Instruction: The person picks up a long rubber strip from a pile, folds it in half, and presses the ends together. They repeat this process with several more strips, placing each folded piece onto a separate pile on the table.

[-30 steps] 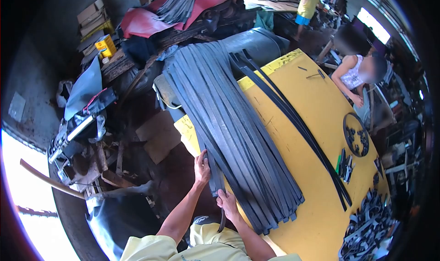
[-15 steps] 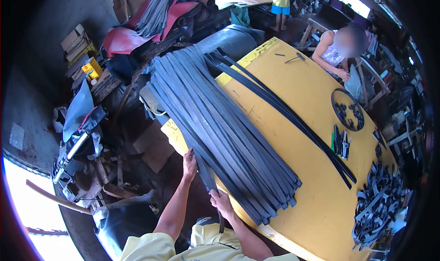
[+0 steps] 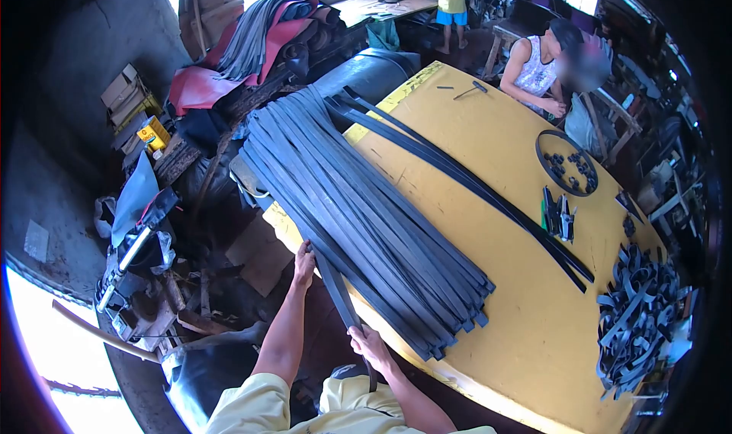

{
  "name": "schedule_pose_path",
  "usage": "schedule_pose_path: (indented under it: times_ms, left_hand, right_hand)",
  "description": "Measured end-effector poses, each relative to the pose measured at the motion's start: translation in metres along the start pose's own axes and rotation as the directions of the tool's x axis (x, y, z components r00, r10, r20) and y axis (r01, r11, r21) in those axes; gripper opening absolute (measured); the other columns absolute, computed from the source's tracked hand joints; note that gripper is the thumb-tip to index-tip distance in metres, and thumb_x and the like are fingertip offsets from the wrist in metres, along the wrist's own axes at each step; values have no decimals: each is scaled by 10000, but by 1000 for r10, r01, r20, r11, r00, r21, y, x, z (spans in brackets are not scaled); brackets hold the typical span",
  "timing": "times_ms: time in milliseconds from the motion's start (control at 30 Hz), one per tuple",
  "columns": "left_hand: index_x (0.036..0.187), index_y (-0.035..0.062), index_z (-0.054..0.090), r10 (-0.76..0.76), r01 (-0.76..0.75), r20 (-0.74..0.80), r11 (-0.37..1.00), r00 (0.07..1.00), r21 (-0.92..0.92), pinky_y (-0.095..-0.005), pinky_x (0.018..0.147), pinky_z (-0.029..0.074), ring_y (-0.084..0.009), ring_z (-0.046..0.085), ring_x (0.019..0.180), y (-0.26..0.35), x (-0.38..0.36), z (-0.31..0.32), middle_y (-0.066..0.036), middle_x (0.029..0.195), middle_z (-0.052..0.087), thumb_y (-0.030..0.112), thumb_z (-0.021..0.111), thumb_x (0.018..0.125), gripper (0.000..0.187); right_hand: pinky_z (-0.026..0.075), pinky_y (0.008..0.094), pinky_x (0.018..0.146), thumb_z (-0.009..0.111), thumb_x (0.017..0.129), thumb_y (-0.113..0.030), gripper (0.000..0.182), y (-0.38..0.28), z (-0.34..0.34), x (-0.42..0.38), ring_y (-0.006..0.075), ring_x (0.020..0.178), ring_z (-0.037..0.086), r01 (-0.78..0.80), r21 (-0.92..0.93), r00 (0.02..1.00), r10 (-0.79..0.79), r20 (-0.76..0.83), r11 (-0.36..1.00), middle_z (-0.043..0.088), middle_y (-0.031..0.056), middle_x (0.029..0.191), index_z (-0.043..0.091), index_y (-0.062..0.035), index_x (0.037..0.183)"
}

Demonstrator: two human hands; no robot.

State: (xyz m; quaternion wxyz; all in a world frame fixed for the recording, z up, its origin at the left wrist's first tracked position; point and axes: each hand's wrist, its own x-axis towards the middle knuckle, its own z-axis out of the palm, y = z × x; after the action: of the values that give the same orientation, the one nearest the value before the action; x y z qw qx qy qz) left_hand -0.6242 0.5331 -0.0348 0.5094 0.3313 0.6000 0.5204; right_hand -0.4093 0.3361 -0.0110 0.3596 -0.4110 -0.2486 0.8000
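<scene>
A thick bundle of long dark strips (image 3: 366,213) lies across the yellow table (image 3: 526,335), cut ends toward the near right. One dark strip (image 3: 336,290) hangs off the table's near edge, pulled away from the bundle. My left hand (image 3: 304,264) is closed at this strip's edge, beside the bundle; its fingertips are partly hidden. Lower down, my right hand (image 3: 370,345) grips the same strip between thumb and fingers. The strip's loose end drops below that hand toward my lap.
Separate long black strips (image 3: 473,182) lie beyond the bundle. On the right are a black hoop (image 3: 540,159) around small dark pieces, several tools (image 3: 559,217) and a tangled strip pile (image 3: 637,312). A seated person (image 3: 534,75) works beyond the table; another stands farther back.
My hands have moved farther apart along the strip, and a longer stretch shows between them. The camera view has shifted slightly. The seated person's head has turned or lifted.
</scene>
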Motion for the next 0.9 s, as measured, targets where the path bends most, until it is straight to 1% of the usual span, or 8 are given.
schedule_pose_path:
  times_ms: [133, 233, 267, 367, 433, 467, 800, 900]
  left_hand:
    - [1242, 40, 521, -72, 70, -34, 997, 997, -43, -241, 607, 427, -93, 541, 727, 4, -1, -2, -16, 884, 586, 129, 402, 932, 344]
    - [1210, 100, 543, -105, 103, -48, 994, 993, -36, -310, 721, 453, -122, 532, 812, 8, -1, -2, -9, 906, 580, 281, 443, 948, 334]
    - [1210, 100, 543, -101, 99, -47, 994, 994, -40, -310, 721, 453, -122, 532, 812, 8, 0, -1, -9, 906, 580, 281, 443, 948, 334]
    - [1181, 58, 546, -164, 151, -111, 982, 980, -117, -322, 761, 452, -147, 533, 848, 9, 4, 6, -38, 949, 590, 312, 527, 932, 356]
    - [1181, 9, 530, 21, -14, -67, 995, 998, 100, -317, 767, 457, -163, 545, 881, -8, 18, 4, -71, 973, 598, 287, 610, 901, 402]
    - [1170, -45, 522, 17, -7, -109, 996, 994, 86, -312, 794, 460, -177, 563, 910, -11, 20, 3, -107, 1005, 614, 255, 668, 864, 452]
    - [1197, -121, 548, -82, 130, -249, 974, 965, 186, -346, 856, 508, -255, 634, 964, 6, -7, 16, -204, 1107, 636, 334, 692, 846, 592]
    - [1012, -127, 643, -42, 121, -326, 966, 944, 226, -343, 734, 533, -225, 666, 792, 5, -16, 13, -174, 898, 688, 329, 716, 822, 499]
  right_hand:
    - [307, 210, 427, 574, 964, -283, 263, 2, -3, -27, 46, 476, 400, 16, -43, 1000, -16, -20, 999, 461, -25, 583, 571, -36, 873]
    - [317, 213, 430, 572, 964, -274, 261, 1, -4, -40, 49, 478, 411, 53, -114, 998, -56, -29, 992, 470, -21, 584, 580, -32, 868]
    - [322, 216, 431, 571, 963, -270, 259, 0, -4, -43, 50, 480, 414, 56, -137, 998, -60, -27, 989, 475, -19, 585, 585, -30, 867]
    - [308, 204, 440, 561, 969, -232, 213, 4, -7, -54, 43, 487, 400, 23, -141, 999, -28, -32, 990, 451, -29, 586, 574, -31, 900]
    - [309, 204, 440, 556, 971, -222, 206, 6, -7, -65, 42, 490, 401, 12, -140, 999, -18, -38, 990, 452, -29, 588, 575, -28, 906]
    - [310, 205, 441, 555, 971, -218, 202, 8, -9, -71, 42, 492, 401, 19, -164, 998, -28, -49, 986, 453, -29, 589, 576, -27, 907]
    - [329, 212, 455, 543, 973, -221, 218, 7, -23, -133, 47, 497, 406, 8, -306, 998, -25, -51, 952, 467, -27, 601, 572, -18, 899]
    - [342, 220, 468, 549, 969, -238, 239, 3, -27, -170, 48, 503, 416, -9, -346, 998, -13, -62, 938, 473, -25, 592, 578, -16, 884]
